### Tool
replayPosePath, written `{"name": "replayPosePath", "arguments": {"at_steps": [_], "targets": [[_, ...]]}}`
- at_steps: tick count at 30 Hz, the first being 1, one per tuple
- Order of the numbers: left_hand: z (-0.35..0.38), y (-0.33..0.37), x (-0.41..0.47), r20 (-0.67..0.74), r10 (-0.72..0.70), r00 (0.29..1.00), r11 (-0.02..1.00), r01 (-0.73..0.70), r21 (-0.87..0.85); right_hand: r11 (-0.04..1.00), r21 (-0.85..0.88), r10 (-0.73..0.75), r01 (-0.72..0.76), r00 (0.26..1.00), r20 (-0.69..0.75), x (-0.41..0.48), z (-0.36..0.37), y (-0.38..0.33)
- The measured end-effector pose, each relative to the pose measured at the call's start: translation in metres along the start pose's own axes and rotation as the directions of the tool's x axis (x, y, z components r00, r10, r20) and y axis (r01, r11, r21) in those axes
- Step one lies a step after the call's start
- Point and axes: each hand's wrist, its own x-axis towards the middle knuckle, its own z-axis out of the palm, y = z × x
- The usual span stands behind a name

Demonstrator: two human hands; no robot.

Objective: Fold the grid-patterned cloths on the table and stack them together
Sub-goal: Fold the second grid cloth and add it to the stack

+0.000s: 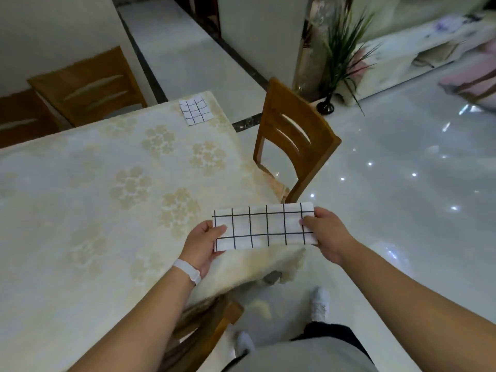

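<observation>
While held: the grid cloth (pixel 264 226) hung in the air as a long strip, above the near right corner of the bench (pixel 80 197) and not resting on it.
Left grip: the left hand (pixel 205 244) pinched the strip's left short end, thumb on top and fingers beneath.
Right grip: the right hand (pixel 326 233) pinched the opposite short end in the same manner, thumb over the top face.
Long axis: it ran from one hand to the other, straight across the person's front; each hand sat at one end, so neither was nearer the middle.
Folded cloth (pixel 195 111): a small grid-patterned square lay flat at the far right corner of the bench, well apart from the hands and ahead of them, slightly left.
Step judged: likely one more fold, end brought to end, halving the strip to match the square.
Coming move: the carry to the stack would run forward, away from the body; the left hand was on the side closer to that corner.
Risk: the ends could meet askew, grid lines misaligned.
</observation>
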Motion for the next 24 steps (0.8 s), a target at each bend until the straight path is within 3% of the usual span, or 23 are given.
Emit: {"name": "replayPosePath", "arguments": {"at_steps": [7, 17, 24], "targets": [[0.092, 0.012, 0.032, 0.047, -0.006, 0.999, 0.999, 0.004, 0.048, 1.000, 0.021, 0.002, 0.000, 0.997, -0.071, 0.040, -0.080, -0.008], [0.280, 0.030, 0.080, 0.038, -0.028, 0.999, 0.990, 0.023, 0.141, 1.000, -0.021, -0.014, 0.011, 0.990, -0.143, 0.120, -0.247, -0.048], [0.388, 0.037, 0.103, 0.077, -0.065, 0.995, 0.992, 0.056, 0.111, 0.998, -0.059, -0.038, 0.027, 0.979, -0.199, 0.159, -0.344, -0.072]]}}
